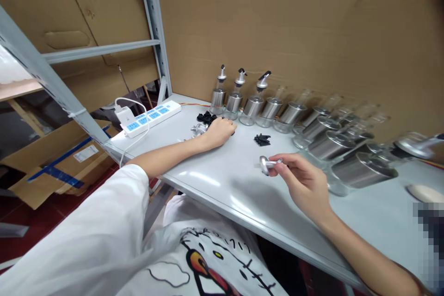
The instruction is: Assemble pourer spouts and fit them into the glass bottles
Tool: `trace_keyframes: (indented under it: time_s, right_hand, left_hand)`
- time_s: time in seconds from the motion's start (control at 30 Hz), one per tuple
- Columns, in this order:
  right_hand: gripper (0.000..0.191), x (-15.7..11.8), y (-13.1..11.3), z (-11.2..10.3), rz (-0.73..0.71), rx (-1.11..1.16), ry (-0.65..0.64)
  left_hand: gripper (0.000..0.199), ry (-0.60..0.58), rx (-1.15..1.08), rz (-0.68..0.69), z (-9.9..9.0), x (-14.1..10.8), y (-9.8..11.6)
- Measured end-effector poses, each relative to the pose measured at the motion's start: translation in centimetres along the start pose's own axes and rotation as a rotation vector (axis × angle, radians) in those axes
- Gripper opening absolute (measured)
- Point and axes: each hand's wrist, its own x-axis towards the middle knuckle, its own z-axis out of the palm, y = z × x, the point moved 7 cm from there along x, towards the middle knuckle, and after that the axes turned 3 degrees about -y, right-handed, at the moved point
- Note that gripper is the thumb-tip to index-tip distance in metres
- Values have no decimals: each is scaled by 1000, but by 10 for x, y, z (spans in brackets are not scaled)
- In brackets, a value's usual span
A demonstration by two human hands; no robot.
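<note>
My right hand (305, 180) pinches a silver pour spout (265, 165) between thumb and fingers, held on its side above the table. My left hand (220, 132) is low over the tabletop with its fingers curled down. A bit of a black rubber stopper shows at its fingertips, mostly hidden by the hand. Beside that hand lie several black rubber stoppers (206, 117) and some silver spouts (199, 129). Between my hands and the bottles sits a small pile of black spout flaps (262, 139).
Glass bottles with steel sleeves (292, 114) line the cardboard back wall (277, 23); several carry spouts. A white power strip (152, 118) with a plugged-in charger lies at the left near a metal shelf post (157, 18). An open carton (65, 166) is on the floor.
</note>
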Motion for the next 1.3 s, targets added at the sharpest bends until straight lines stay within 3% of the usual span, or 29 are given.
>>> trace_keyframes:
  time_s: [0.23,0.37,0.47,0.67,0.8,1.07,1.3]
  right_hand:
    - [18,0,2,-4,48,-1,54]
    - [19,2,6,-8,82,99,133]
    - [21,5,9,-10,104,149,161]
    - [26,7,14,-10,122,120,150]
    - [24,6,15,-9,93,97,128]
    - [19,5,8,0,43,58,17]
    - [14,3,1,-11,-16,41,129]
  left_hand:
    - [23,88,-79,22,-23,-10,10]
    - [14,214,-417,102,-41,-24,18]
    - [8,247,-742,123,-44,-33,21]
    - [9,88,-1340,-3,-33,-36,28]
    - [9,11,-1596,-7,-30,-37,31]
    - [28,-109,-1774,94,-28,-42,32]
    - [39,-131,-1822,154,-32,-46,36]
